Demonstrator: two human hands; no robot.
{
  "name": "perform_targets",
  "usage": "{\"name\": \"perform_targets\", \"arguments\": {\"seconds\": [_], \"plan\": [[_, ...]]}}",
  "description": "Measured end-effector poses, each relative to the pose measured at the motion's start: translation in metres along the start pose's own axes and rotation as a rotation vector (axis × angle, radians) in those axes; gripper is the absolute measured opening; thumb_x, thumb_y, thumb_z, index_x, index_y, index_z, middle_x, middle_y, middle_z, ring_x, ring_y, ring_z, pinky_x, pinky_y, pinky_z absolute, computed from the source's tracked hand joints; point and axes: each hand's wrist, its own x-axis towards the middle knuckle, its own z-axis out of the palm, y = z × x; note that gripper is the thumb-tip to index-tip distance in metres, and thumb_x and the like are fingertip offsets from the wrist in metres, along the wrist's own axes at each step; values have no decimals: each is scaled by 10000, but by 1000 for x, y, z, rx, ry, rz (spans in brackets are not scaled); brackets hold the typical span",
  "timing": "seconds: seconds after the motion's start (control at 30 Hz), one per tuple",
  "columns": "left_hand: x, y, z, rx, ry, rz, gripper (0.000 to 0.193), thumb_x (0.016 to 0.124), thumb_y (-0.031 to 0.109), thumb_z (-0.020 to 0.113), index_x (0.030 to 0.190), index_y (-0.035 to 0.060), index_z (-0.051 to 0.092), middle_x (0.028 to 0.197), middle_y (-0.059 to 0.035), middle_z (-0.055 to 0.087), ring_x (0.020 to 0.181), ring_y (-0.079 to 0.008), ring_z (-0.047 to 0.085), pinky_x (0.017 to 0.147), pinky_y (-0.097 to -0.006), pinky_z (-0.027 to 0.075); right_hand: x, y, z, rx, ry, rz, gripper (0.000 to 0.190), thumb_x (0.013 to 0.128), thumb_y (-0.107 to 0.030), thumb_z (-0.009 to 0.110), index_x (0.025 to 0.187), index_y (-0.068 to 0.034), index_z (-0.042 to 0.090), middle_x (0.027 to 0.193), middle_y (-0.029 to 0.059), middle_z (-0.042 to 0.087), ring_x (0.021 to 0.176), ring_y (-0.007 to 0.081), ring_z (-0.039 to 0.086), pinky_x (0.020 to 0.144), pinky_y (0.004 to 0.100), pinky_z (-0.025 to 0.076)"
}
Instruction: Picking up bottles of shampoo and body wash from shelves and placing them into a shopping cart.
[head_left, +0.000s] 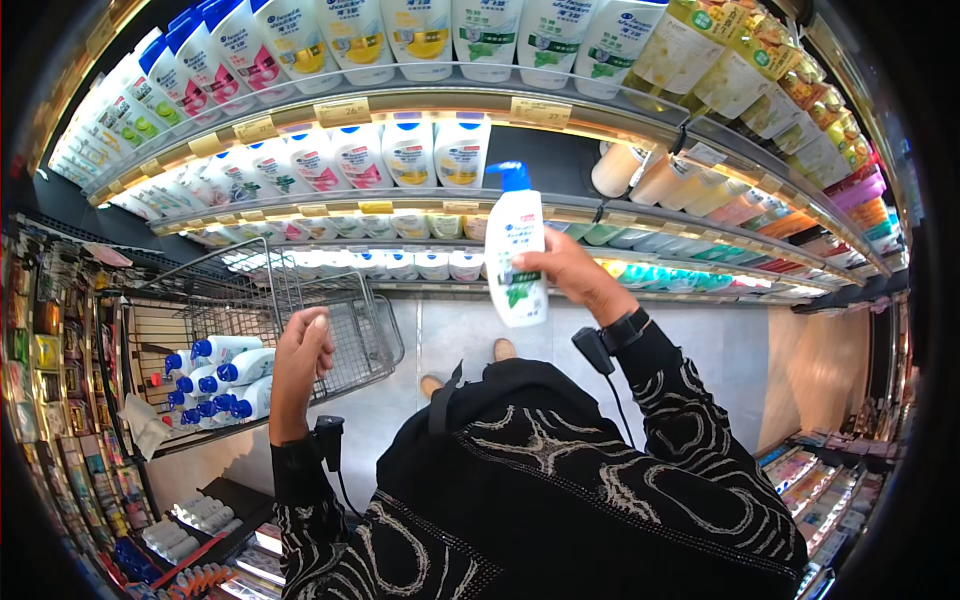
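My right hand (574, 270) is closed around the side of a white Head & Shoulders shampoo pump bottle (517, 259) with a blue pump and green leaf print, upright in front of the shelves. Near the wire shopping cart (386, 330), my left hand (306, 345) is raised with its fingers loosely curled; whether it holds anything is unclear. Several white bottles with blue pumps (225, 375) lie piled in the cart at left. Rows of similar bottles (409, 154) stand on the shelf beyond, beside a dark gap (544, 154).
Shelf edges with price tags (341, 111) curve across the view. Yellow bottles (679, 49) stand at upper right, peach-coloured ones (660, 176) below them. Grey floor (457, 322) shows around my shoes (504, 349). Packed racks (67, 375) line the left, more displays (817, 495) the lower right.
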Motion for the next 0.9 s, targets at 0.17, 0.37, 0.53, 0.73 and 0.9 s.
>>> {"name": "perform_targets", "arguments": {"seconds": [0.17,0.37,0.53,0.73,0.9], "plan": [[-16,-11,12,-11,64,-35,333,1040,310,530,1208,34,611,773,-1,561,599,-52,504,505,-196,381,35,-21,-54,32,116,-146,421,882,-97,708,1261,10,557,1087,86,687,974,176,692,838,332,584],[-47,-18,22,-44,179,-57,334,1043,308,525,1195,25,616,767,-3,559,596,-55,504,511,-194,380,88,-52,-82,-37,156,-324,439,870,-89,727,1267,7,568,1115,68,681,1059,178,653,935,343,530],[-78,-30,26,-101,283,-54,327,1042,300,526,1183,20,619,744,-4,550,594,-54,500,512,-193,378,129,-61,-106,3,136,-385,335,857,-87,750,1170,13,685,1143,92,713,1098,171,633,994,324,473],[-110,-36,39,-121,429,-78,333,1045,309,520,1171,17,619,730,-3,542,579,-54,492,509,-195,377,183,-46,-141,-134,197,-635,388,920,-185,752,1262,-37,647,1281,72,646,1190,192,569,1056,341,425],[-126,-48,50,-142,499,-122,335,1044,317,526,1174,23,619,729,-3,548,572,-57,494,504,-198,383,215,-42,-154,-371,304,-678,397,916,-217,755,1258,-45,652,1267,82,653,1185,199,573,1041,345,438]]}}
